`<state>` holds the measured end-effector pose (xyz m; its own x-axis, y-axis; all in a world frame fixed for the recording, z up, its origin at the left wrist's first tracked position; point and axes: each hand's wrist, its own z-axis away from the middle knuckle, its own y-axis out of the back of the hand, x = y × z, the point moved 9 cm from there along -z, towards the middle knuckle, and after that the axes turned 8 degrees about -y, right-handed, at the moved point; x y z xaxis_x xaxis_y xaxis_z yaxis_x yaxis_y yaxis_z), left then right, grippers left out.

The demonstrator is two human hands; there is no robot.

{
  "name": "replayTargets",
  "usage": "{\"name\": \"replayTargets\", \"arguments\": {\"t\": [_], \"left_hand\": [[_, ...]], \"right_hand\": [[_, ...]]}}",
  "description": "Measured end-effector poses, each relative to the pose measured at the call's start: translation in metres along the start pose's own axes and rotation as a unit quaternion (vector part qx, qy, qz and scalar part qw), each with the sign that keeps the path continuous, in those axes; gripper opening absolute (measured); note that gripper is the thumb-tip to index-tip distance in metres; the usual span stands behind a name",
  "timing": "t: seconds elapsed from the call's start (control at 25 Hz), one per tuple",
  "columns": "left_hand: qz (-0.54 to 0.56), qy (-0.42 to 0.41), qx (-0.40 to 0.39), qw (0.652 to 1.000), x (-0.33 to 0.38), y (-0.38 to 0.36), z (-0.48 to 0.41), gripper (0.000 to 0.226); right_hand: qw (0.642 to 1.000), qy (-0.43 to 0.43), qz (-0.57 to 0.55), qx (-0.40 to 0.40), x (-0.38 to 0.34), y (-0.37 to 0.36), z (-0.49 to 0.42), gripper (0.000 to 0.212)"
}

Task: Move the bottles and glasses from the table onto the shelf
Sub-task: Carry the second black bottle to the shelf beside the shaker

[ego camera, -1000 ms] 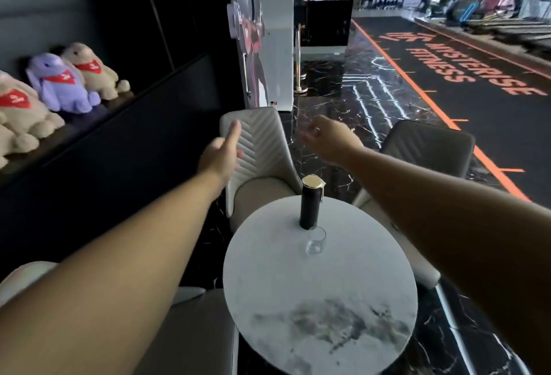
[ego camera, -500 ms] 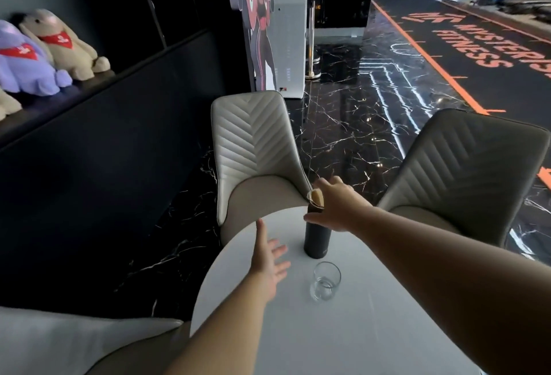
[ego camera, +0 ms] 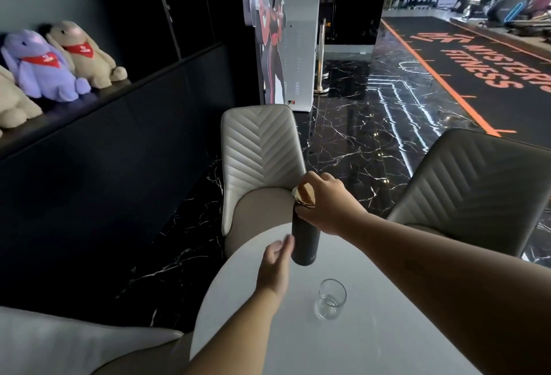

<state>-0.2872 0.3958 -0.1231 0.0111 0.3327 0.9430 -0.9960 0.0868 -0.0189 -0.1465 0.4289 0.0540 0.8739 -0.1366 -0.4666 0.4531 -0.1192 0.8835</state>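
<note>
Since a moment ago the left hand [ego camera: 273, 267] has closed in beside the bottle [ego camera: 304, 239], fingers loose and empty. Nearer than the bottle, the glass [ego camera: 330, 299] waits on the table [ego camera: 372, 345]. The right hand [ego camera: 326, 203] clasps the bottle's gold cap; better to grip the body before lifting toward the shelf [ego camera: 98, 97], far left.

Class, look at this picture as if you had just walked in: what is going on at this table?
A person stands over a round white table. The right hand grips the top of a dark bottle with a gold cap, which stands upright on the table. The left hand is open beside the bottle's lower part; whether it touches is unclear. A clear glass stands untouched nearer the person. The shelf on the left holds plush rabbits; neither bottle nor glass is there yet.
</note>
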Motion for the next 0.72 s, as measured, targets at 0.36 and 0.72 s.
{"name": "replayTargets", "arguments": {"t": [0.36,0.72], "left_hand": [[-0.220,-0.272,0.167,0.922,0.222,0.127,0.063,0.070],[-0.234,-0.330,0.322,0.856,0.367,0.410,0.226,0.056]], "right_hand": [[0.988,0.140,-0.058,0.043,-0.227,0.096,0.021,0.049],[0.937,0.319,-0.127,0.069,-0.555,0.134,0.139,0.049]]}}
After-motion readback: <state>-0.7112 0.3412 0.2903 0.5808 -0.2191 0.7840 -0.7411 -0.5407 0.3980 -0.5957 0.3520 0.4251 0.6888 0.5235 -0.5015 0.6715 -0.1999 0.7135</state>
